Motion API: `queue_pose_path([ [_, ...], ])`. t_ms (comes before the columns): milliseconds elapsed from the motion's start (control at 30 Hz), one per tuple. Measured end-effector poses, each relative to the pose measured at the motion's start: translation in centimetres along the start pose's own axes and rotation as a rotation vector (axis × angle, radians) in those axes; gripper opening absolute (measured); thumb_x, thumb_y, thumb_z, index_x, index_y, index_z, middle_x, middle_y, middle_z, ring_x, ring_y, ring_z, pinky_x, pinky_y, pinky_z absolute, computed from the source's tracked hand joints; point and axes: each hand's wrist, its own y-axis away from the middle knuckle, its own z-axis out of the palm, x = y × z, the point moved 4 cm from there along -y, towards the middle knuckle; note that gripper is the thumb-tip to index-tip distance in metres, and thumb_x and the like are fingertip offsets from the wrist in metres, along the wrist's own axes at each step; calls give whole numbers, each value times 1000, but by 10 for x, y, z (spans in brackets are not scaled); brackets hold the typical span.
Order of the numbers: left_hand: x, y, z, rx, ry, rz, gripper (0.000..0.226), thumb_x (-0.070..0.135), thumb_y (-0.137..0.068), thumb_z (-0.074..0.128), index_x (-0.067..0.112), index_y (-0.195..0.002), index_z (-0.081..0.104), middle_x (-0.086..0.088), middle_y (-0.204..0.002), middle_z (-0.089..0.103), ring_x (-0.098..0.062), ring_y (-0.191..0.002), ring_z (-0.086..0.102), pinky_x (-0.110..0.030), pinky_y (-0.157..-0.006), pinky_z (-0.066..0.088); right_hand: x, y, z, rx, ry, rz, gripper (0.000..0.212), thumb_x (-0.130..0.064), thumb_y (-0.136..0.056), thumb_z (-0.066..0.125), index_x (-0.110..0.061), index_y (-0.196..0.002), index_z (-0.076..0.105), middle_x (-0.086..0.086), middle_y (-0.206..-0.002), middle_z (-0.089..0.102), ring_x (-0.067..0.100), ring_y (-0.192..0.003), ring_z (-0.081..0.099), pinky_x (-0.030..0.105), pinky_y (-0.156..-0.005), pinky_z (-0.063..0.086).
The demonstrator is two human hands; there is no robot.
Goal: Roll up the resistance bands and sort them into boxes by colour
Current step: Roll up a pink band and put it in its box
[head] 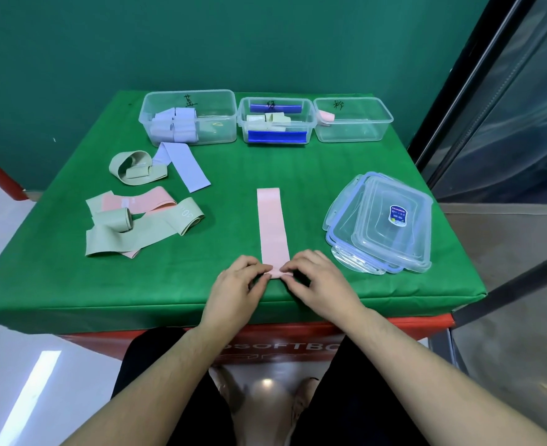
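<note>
Both hands pinch the near end of a pink band [272, 225] lying flat on the green table [314, 175]: the left hand [236, 286] at 7 o'clock of that end, the right hand [320, 284] at 5 o'clock, fingertips curled onto a small fold. At 12 o'clock stand three clear boxes (the right box [352, 130] holds one pink roll [326, 116]). Loose bands [143, 220] lie at 10 o'clock, stacked lids [384, 226] at 3.

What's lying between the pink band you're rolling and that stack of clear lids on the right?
Nothing: in the head view only bare green table cover separates the pink band, pinched at its near end by both hands, from the stack of lids.
</note>
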Motion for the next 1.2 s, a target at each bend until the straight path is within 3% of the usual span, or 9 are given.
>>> queue_pose_path([
  [133,3,-5,-5,-53,-64,104,15,27,-88,72,24,-102,73,16,-100,58,-4,-62,46,-21,-63,39,3,-7,-2,-42,8,-38,17,-32,-91,66,-20,-103,70,-7,-96,60,14,-90,52,27,-83,44],
  [267,-3,-12,-6,-90,-126,135,18,25,-87,72,25,-105,73,16,-102,61,1,-64,41,-25,-59,46,6,-12,-1,-88,5,-66,21,-32,-89,67,-19,-106,70,-9,-97,55,6,-91,44,18,-83,36],
  [500,-4,-13,-4,-87,-147,145,21,28,-90,70,23,-110,72,15,-110,58,-6,-67,53,-31,-57,51,12,-16,1,-96,-62,-42,26,-37,-92,63,-22,-110,73,-11,-95,57,10,-92,52,26,-80,44],
  [633,-5,-16,-4,-90,-141,157,21,28,-93,66,22,-112,71,14,-106,59,-10,-74,59,-33,-60,53,16,-15,2,-44,-116,-3,28,-38,-91,65,-24,-114,71,-12,-100,57,6,-91,56,24,-78,46],
  [800,-9,-21,-3,-104,-158,163,24,33,-97,60,25,-116,70,15,-107,58,-13,-81,62,-34,-62,53,19,-14,2,-21,-139,19,17,-33,-91,68,-27,-108,69,-16,-101,55,5,-89,57,30,-78,50],
  [933,-9,-25,-2,-120,-180,152,27,36,-98,56,30,-121,66,17,-112,54,-13,-82,62,-35,-61,52,20,-15,4,-17,-103,39,20,-35,-93,65,-26,-110,69,-14,-100,55,4,-87,56,24,-76,47],
  [1200,-8,-26,-3,-62,-162,161,18,28,-94,64,27,-111,71,14,-108,60,-14,-86,65,-34,-63,54,21,-15,5,-7,-91,42,30,-36,-94,62,-29,-123,64,-16,-107,52,3,-83,56,25,-75,48],
])
